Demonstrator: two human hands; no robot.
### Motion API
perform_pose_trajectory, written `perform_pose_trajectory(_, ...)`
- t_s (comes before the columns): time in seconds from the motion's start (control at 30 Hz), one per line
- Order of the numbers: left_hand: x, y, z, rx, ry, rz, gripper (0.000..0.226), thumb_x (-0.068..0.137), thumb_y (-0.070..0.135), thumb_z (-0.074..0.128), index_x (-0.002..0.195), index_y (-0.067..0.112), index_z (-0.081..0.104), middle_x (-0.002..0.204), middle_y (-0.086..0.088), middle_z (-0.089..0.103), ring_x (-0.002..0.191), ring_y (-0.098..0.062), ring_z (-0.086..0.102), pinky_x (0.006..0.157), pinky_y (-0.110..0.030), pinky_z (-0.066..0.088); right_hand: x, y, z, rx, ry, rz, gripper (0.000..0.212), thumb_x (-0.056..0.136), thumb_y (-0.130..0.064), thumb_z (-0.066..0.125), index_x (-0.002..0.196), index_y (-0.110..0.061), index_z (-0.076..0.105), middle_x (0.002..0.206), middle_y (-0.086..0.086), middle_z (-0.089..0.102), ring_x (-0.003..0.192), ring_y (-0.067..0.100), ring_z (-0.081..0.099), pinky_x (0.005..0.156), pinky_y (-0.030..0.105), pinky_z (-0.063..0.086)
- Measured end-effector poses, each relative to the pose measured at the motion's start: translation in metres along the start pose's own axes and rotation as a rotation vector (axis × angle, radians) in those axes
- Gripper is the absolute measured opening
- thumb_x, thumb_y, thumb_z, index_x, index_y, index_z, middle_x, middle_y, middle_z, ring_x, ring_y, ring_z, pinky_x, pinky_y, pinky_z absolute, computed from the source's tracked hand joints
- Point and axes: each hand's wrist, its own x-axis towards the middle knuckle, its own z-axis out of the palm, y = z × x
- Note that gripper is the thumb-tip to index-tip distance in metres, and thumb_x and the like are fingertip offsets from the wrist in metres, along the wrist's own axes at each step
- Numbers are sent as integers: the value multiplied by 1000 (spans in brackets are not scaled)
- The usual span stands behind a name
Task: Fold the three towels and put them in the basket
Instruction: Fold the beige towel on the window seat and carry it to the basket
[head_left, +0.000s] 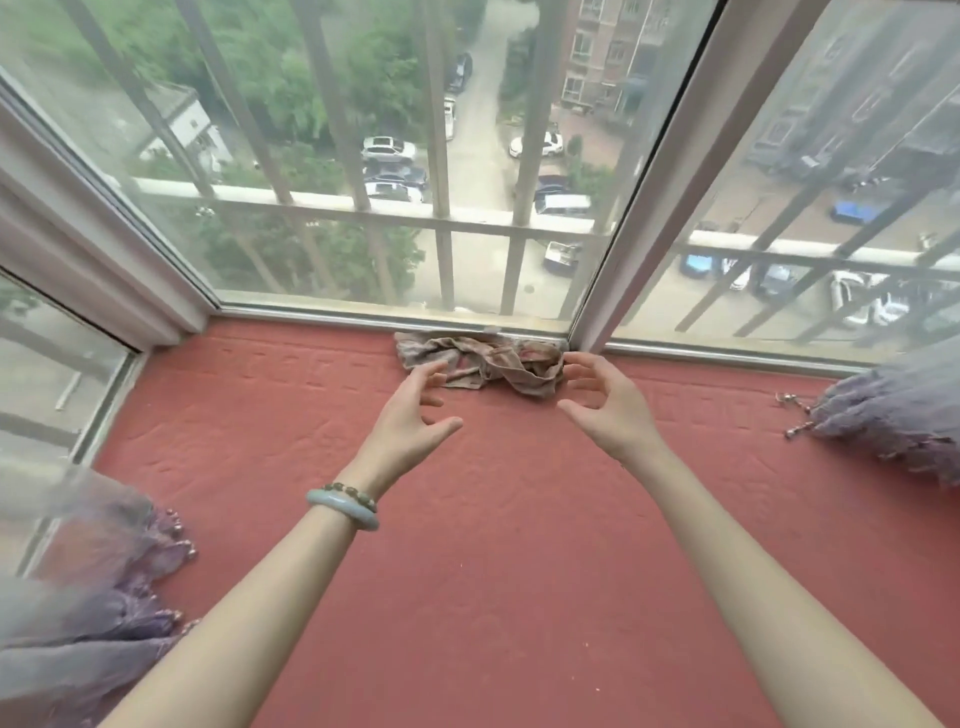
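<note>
Head: crumpled towel (483, 364) by left hand (413, 415)

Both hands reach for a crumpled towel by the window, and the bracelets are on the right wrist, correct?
No, the bracelets are on the left wrist, as the head view shows. The left hand and right hand do reach for the crumpled towel by the window.

The mat (519, 545) is brick red, quilted with a faint stitched pattern. At its far edge the towel (483, 364) is beige-brown with a faded reddish print. The curtains at its left (78, 597) and right (893, 410) edges are sheer lilac. The bangle (340, 506) is pale blue-green, and the bracelet (353, 493) beside it has dark beads.
</note>
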Motion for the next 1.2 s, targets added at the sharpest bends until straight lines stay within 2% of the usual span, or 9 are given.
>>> perform_pose_trajectory(0.17, 57, -46, 33, 165, -91, -44, 63, 80, 17, 70, 136, 22, 40, 138, 0, 44, 106, -13, 52, 90, -32, 48, 58, 49, 14, -127, -25, 61, 45, 76, -4, 64, 119, -17, 58, 109, -2, 62, 97, 12, 57, 83, 14, 38)
perform_pose_trajectory(0.3, 89, -76, 65, 253, -143, -70, 64, 84, 19, 66, 141, 16, 36, 142, -4, 40, 128, -18, 40, 108, -35, 36, 99, 77, 28, -293, -103, 13, 45, 77, -2, 62, 121, -9, 57, 115, 9, 58, 105, 19, 53, 86, 13, 31)
perform_pose_trajectory(0.43, 117, -92, 91, 345, -107, -53, 65, 85, 17, 62, 142, 10, 30, 146, -9, 32, 138, -23, 29, 114, -33, 24, 132, 102, 42, -401, -139, 8, 45, 78, -2, 57, 124, -5, 56, 125, 15, 54, 121, 26, 48, 97, 18, 29)
perform_pose_trajectory(0.63, 149, -99, 112, 418, -220, -65, 73, 82, 10, 60, 145, 22, 25, 156, -12, 8, 141, -35, 18, 115, -42, 21, 160, 114, 56, -388, -239, 140, 49, 77, 6, 45, 121, -10, 59, 136, 14, 42, 129, 28, 40, 102, 18, 26)
perform_pose_trajectory(0.77, 159, -102, 116, 516, -251, -35, 61, 78, -1, 53, 136, 16, 40, 146, -17, 30, 128, -37, 36, 108, -41, 31, 163, 112, 58, -401, -307, 212, 49, 74, 4, 47, 119, -8, 62, 128, 9, 60, 122, 23, 51, 96, 21, 37)
perform_pose_trajectory(0.83, 161, -103, 116, 517, -153, 17, 41, 78, -3, 51, 117, 10, 55, 120, -16, 51, 111, -36, 49, 95, -41, 41, 158, 109, 54, -413, -292, 215, 47, 76, 1, 48, 119, -10, 63, 127, 6, 61, 122, 20, 52, 95, 19, 35)
perform_pose_trajectory(0.9, 158, -98, 112, 532, -58, 59, 23, 81, 2, 52, 101, 8, 63, 100, -12, 58, 99, -34, 54, 84, -42, 46, 151, 104, 48, -440, -219, 173, 44, 77, 2, 47, 115, -9, 66, 123, 7, 64, 118, 21, 54, 90, 16, 34)
perform_pose_trajectory(1.03, 136, -87, 96, 541, 65, 111, 13, 85, 16, 62, 95, 11, 69, 107, -6, 61, 103, -26, 54, 73, -40, 52, 134, 101, 33, -587, -151, 30, 40, 76, 6, 48, 107, -5, 70, 109, 16, 64, 107, 32, 53, 87, 30, 40)
perform_pose_trajectory(1.2, 103, -77, 59, 526, 19, 200, 10, 83, 17, 67, 89, 9, 68, 107, -5, 66, 108, -26, 56, 84, -41, 51, 102, 92, 11, -812, -197, -102, 28, 72, 13, 52, 95, 8, 65, 98, 21, 58, 99, 36, 48, 85, 41, 43)
